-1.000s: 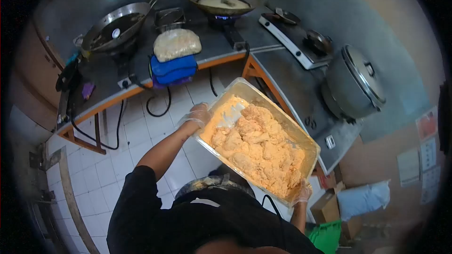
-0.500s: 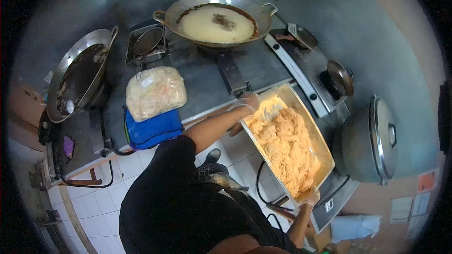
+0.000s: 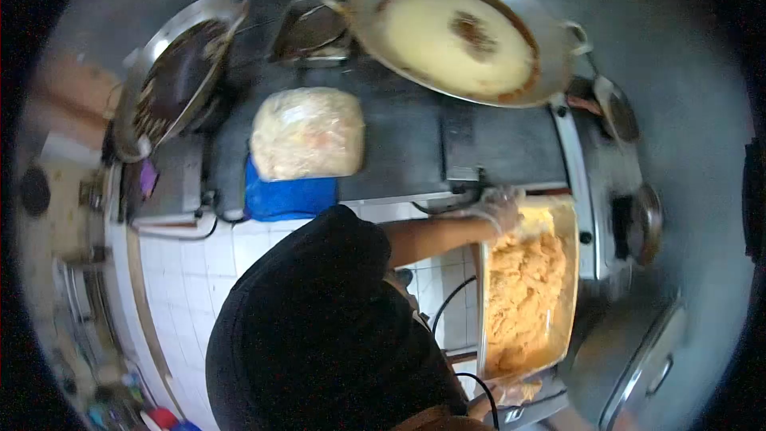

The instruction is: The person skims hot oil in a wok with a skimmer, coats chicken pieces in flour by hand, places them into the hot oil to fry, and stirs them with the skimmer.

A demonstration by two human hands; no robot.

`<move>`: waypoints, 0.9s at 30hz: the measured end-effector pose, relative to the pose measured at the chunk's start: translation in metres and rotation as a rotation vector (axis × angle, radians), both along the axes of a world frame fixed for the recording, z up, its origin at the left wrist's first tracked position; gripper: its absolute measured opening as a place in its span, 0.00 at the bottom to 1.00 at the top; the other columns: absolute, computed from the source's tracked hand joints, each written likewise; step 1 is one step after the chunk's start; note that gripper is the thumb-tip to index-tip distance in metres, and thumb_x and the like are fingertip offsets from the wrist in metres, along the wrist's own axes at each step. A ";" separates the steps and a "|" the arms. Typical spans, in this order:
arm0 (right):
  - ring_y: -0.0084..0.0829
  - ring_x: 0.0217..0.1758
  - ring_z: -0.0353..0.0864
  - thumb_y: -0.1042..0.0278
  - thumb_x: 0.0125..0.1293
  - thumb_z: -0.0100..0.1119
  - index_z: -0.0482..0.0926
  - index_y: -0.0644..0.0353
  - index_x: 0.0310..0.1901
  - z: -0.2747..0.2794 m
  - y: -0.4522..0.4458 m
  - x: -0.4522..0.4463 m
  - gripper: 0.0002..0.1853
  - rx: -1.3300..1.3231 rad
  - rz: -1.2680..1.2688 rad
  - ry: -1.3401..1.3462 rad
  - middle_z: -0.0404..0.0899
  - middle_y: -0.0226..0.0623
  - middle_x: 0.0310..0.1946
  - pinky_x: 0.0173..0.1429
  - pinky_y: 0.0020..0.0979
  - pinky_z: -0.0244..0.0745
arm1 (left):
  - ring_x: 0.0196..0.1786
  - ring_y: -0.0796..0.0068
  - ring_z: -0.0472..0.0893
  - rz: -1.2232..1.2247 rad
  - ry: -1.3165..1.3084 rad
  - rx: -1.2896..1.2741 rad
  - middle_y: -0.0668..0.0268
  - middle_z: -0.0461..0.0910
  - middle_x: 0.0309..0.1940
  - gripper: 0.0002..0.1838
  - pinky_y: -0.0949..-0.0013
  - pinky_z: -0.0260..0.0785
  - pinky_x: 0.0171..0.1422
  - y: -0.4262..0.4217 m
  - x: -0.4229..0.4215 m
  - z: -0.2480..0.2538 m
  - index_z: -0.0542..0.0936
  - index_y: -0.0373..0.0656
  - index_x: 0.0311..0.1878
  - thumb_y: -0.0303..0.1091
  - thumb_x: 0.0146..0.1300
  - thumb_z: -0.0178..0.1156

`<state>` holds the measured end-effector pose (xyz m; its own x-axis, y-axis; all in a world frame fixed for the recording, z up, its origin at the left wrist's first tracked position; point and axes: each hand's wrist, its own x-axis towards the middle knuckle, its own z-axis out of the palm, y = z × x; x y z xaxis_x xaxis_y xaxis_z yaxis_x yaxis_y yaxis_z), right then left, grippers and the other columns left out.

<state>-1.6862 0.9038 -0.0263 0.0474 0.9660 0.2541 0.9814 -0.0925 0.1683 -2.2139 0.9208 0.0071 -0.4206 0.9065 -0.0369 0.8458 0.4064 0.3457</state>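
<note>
By the front edge of the tabletop [image 3: 399, 148], on the R side of the view, a deep rectangular metal tray [image 3: 569, 271] is held up lengthwise btwn both hands, approx. alongside the stove [image 3: 584, 199]. Can't tell if it touches the tabletop. Inside: a thick heap of orange-yellow coated pieces [image 3: 523, 295], w/ looser pale powder at the far end.

L hand [image 3: 499, 207], in a clear plastic glove, is curled closed on the tray's far L corner. R hand [image 3: 511, 393], also gloved, has the near end; fingers look bent around it, but blur & the tray hide exact placement.

Beyond the tray, the big wok [image 3: 554, 48] has pale foamy liquid w/ a brown patch nr the middle. Far L is a 2nd wok [image 3: 159, 41] w/ dark liquid. Btwn the woks: a sq. metal pan [image 3: 311, 32] w/ a round strainer in it. Closer in, a plastic-wrapped pale bundle [image 3: 309, 132] rests partly on a blue cloth [image 3: 291, 198]; a small purple item [image 3: 148, 178] lies below the 2nd wok. A frying pan [image 3: 618, 112] is on the stove's far end, & a big lidded pot [image 3: 630, 359] stands nr the tray, lower R, blurred.
</note>
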 end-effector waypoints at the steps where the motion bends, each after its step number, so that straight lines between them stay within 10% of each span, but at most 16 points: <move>1: 0.35 0.47 0.76 0.55 0.69 0.49 0.70 0.63 0.54 0.001 0.001 -0.017 0.20 0.061 0.043 0.005 0.76 0.41 0.44 0.51 0.35 0.72 | 0.66 0.47 0.66 0.054 -0.204 0.168 0.46 0.64 0.65 0.28 0.49 0.55 0.73 -0.038 0.006 0.023 0.66 0.32 0.64 0.45 0.70 0.46; 7: 0.35 0.57 0.74 0.61 0.73 0.43 0.68 0.65 0.60 0.031 -0.105 -0.295 0.20 -0.214 1.275 0.610 0.76 0.42 0.53 0.62 0.35 0.69 | 0.54 0.58 0.74 0.201 -1.063 0.546 0.53 0.76 0.50 0.23 0.57 0.65 0.63 -0.279 0.001 0.037 0.73 0.34 0.56 0.44 0.68 0.54; 9: 0.38 0.53 0.77 0.67 0.72 0.45 0.72 0.65 0.57 0.126 -0.185 -0.439 0.17 -0.657 1.889 1.117 0.79 0.43 0.48 0.63 0.35 0.69 | 0.56 0.58 0.75 0.102 -0.103 0.549 0.57 0.76 0.52 0.14 0.55 0.66 0.62 -0.384 -0.002 -0.009 0.75 0.40 0.51 0.38 0.71 0.48; 10: 0.39 0.55 0.77 0.70 0.70 0.46 0.74 0.66 0.55 0.149 -0.223 -0.485 0.15 -1.118 1.593 0.919 0.77 0.46 0.52 0.62 0.36 0.70 | 0.57 0.56 0.74 0.162 -0.163 0.500 0.56 0.76 0.51 0.14 0.56 0.66 0.62 -0.434 -0.008 0.001 0.76 0.40 0.50 0.37 0.70 0.48; 13: 0.41 0.56 0.75 0.63 0.72 0.47 0.73 0.64 0.56 0.160 -0.299 -0.652 0.17 -1.157 1.789 1.003 0.75 0.44 0.54 0.59 0.35 0.71 | 0.55 0.52 0.75 0.516 -0.449 0.468 0.52 0.78 0.49 0.13 0.56 0.66 0.62 -0.538 -0.018 0.043 0.77 0.39 0.50 0.33 0.67 0.49; 18: 0.36 0.34 0.78 0.56 0.70 0.46 0.78 0.58 0.45 0.115 -0.389 -0.903 0.15 -1.290 1.201 0.897 0.77 0.39 0.30 0.37 0.39 0.74 | 0.46 0.54 0.78 0.915 -0.332 0.382 0.54 0.80 0.43 0.15 0.56 0.70 0.53 -0.658 -0.040 0.062 0.78 0.36 0.47 0.38 0.70 0.48; 23: 0.33 0.26 0.73 0.61 0.69 0.45 0.75 0.56 0.33 0.121 -0.422 -0.988 0.11 -1.564 1.012 1.018 0.72 0.36 0.23 0.30 0.37 0.70 | 0.36 0.76 0.76 1.272 -0.661 0.801 0.66 0.79 0.33 0.17 0.70 0.69 0.42 -0.749 -0.052 0.033 0.79 0.40 0.44 0.47 0.67 0.57; 27: 0.31 0.20 0.70 0.65 0.67 0.44 0.73 0.54 0.24 0.110 -0.407 -1.019 0.14 -2.001 0.934 1.063 0.68 0.34 0.18 0.24 0.35 0.67 | 0.34 0.76 0.76 1.355 -0.723 0.663 0.68 0.80 0.31 0.14 0.69 0.69 0.39 -0.789 -0.071 0.033 0.79 0.42 0.42 0.44 0.68 0.56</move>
<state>-2.7048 0.4968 0.0837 -0.8906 -0.2342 -0.3898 0.4365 -0.1997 -0.8773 -2.2848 0.1317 0.0404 -0.9288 -0.1368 -0.3445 -0.3702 0.2947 0.8810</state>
